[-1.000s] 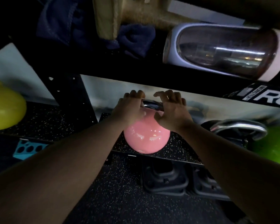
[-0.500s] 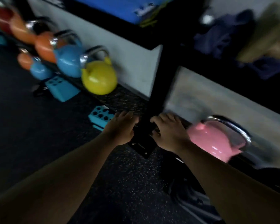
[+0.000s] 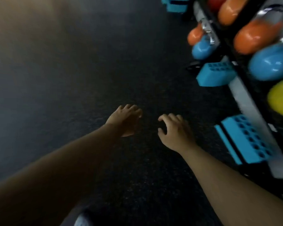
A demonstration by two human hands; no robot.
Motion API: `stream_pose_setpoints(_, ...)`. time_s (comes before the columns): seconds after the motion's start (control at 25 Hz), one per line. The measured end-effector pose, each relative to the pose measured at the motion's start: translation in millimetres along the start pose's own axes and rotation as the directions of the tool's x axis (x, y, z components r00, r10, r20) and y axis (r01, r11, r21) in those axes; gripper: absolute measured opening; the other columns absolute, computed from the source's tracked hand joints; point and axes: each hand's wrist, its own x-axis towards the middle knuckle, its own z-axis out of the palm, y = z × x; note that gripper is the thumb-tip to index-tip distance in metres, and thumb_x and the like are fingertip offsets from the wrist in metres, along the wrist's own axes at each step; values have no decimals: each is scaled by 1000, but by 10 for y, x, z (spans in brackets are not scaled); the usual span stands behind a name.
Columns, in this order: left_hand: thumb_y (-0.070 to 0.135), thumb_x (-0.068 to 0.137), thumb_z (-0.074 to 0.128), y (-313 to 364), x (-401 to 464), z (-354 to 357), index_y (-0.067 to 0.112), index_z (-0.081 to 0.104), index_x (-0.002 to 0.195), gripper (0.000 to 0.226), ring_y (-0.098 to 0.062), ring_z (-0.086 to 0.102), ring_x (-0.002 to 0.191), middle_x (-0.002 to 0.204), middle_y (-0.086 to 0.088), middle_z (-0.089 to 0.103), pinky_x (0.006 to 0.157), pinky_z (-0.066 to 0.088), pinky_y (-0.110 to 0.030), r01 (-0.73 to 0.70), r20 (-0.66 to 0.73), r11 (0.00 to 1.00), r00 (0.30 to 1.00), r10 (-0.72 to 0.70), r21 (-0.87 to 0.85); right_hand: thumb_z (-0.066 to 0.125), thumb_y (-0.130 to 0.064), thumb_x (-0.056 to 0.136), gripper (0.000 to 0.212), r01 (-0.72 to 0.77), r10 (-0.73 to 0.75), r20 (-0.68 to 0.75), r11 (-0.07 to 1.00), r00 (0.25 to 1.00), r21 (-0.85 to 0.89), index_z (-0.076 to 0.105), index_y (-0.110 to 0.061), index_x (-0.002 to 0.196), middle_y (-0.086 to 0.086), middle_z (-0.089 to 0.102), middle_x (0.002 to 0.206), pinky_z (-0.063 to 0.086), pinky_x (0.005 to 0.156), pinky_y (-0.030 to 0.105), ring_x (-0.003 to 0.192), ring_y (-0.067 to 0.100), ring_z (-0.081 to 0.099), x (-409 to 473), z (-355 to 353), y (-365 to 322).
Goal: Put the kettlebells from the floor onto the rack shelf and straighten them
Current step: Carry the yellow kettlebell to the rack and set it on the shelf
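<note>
My left hand (image 3: 126, 119) and my right hand (image 3: 174, 131) hover empty over the dark rubber floor (image 3: 88, 79), fingers loosely spread. Along the right edge runs the rack shelf (image 3: 245, 95), holding a yellow kettlebell (image 3: 281, 98), a blue kettlebell (image 3: 271, 62) and orange kettlebells (image 3: 255, 36). On the floor beside the rack stand a small blue kettlebell (image 3: 202, 48) and a small orange kettlebell (image 3: 194, 35). The picture is blurred by motion.
Blue blocks with holes lie on the floor by the rack: one near my right hand (image 3: 245, 141), one farther off (image 3: 216, 74), another at the top (image 3: 175, 4). The floor stretches open to the left.
Both hands let go of the pink kettlebell's handle on the shelf and drew back. The view swung left, so the pink kettlebell is out of sight and the rack lies at the right.
</note>
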Motion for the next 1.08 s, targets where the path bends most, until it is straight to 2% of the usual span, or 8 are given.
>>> stream_pose_setpoints(0.2,23,84,62,-1968,-1608,300,23,48,131,49,-27,43,128,138,-6,48,102,38,-42,317,91,948,944,-316,3,59,-36,88,33,214,-220,118,975,968,60,51,-28,119,-2,58,113,47,88,39,105,19,52,662,1108,-1921)
stream_pose_setpoints(0.32,26,82,64,-2586,-2360,583,24,49,130,51,-27,45,126,136,-6,50,99,40,-42,424,144,905,895,-423,25,60,-35,87,32,256,-269,186,962,945,92,52,-28,117,-2,59,110,46,87,39,103,20,53,726,1747,-2668)
stream_pose_setpoints(0.44,25,80,66,-2959,-2981,1048,25,50,128,51,-27,45,126,135,-5,51,98,40,-41,518,221,855,833,-507,9,61,-35,85,30,340,-357,282,934,891,107,54,-26,113,0,60,106,45,84,41,100,24,53,584,2437,-3183)
stream_pose_setpoints(0.68,26,77,66,-2927,-3676,2172,25,50,127,53,-28,46,124,135,-5,51,96,41,-42,661,386,731,727,-567,-170,60,-34,81,32,486,-461,524,868,716,100,53,-26,111,3,57,107,44,86,46,102,28,50,134,3529,-3493)
stream_pose_setpoints(0.84,31,77,62,-2591,-4042,2808,22,50,121,47,-27,49,117,126,-4,53,91,44,-42,766,503,584,629,-593,-268,61,-28,76,41,628,-510,655,775,558,69,50,-22,116,6,50,108,44,83,45,100,30,48,-118,3958,-3585)
stream_pose_setpoints(0.92,28,78,63,-2427,-4156,3061,20,49,115,41,-26,49,109,117,-4,54,85,46,-40,792,522,537,601,-605,-289,63,-26,76,40,646,-519,645,762,561,51,49,-20,113,8,47,109,46,82,44,98,30,48,-156,4091,-3614)
stream_pose_setpoints(1.0,31,85,64,-2307,-4194,3239,18,49,105,28,-24,49,101,109,-4,56,81,47,-40,811,464,468,585,-666,-350,63,-27,81,30,658,-524,639,752,564,35,49,-18,106,9,46,109,47,82,43,97,29,48,-139,4180,-3632)
stream_pose_setpoints(1.08,32,88,66,-2288,-4167,3369,19,48,90,23,-22,50,87,95,-4,58,69,44,-37,816,392,380,552,-736,-436,59,-27,86,16,676,-520,674,736,524,42,49,-16,93,10,48,107,44,80,41,97,29,48,-92,4295,-3645)
